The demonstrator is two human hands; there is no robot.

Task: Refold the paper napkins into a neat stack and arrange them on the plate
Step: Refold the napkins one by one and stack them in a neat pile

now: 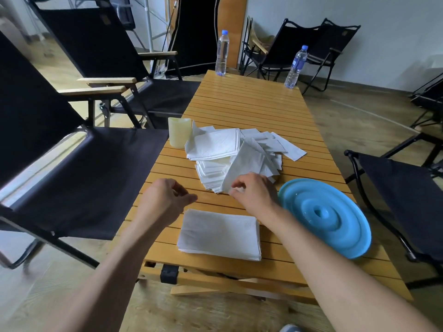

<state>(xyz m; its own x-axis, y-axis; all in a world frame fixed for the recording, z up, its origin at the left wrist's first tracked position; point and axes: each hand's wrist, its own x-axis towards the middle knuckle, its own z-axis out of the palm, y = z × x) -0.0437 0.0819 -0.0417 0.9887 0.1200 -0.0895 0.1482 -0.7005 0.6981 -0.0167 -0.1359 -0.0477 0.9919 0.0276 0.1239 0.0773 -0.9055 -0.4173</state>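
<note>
Messy napkin pile [213, 144] mid-bench, sheets fanned and overlapping. Right hand [254, 190] pinches the near corner of one napkin [247, 161] lifted off the pile. Left hand [165, 200] hovers just left, fingers loosely curled, holding nothing. Folded stack [220, 233] lies flat near the bench's front edge, between the forearms. Blue plate [347, 238] sits right of the stack, no napkins on it. Slatted wooden bench [251, 104]. Candle [179, 133] touches the pile's left side. Two water bottles [222, 52] at the far end.
</note>
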